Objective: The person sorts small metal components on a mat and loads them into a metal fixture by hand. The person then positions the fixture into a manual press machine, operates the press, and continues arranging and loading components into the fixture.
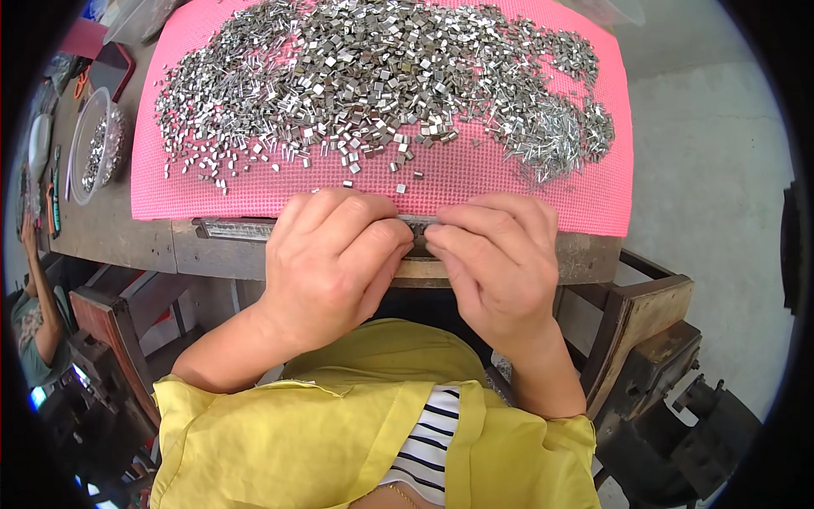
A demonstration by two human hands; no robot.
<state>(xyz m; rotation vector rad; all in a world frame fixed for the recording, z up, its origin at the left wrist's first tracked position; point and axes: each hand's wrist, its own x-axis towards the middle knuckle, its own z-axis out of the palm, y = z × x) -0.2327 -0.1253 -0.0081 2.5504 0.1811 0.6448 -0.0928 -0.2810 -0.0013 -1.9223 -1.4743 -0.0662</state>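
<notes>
At the near edge of the bench lies a long dark metal channel [197, 227], with a row of shiny small pieces [242, 230] along its left part. My left hand [326, 254] bends over the channel, thumb and fingers closed together at its middle. Just to the right, my right hand [504, 263] is closed in a pinch over the same channel, its fingertips close to the left ones. Whatever the fingertips hold is too small and covered to make out. Beyond both hands, a heap of small silvery metal pieces [381, 76] spreads over a pink mesh mat [254, 191].
A clear plastic bowl [82, 161] with more metal pieces stands on the bench [110, 237] at the left. Orange-handled scissors [81, 83] lie behind it. Another person's arm [38, 271] shows at the far left. Dark machinery [661, 365] stands at the lower right.
</notes>
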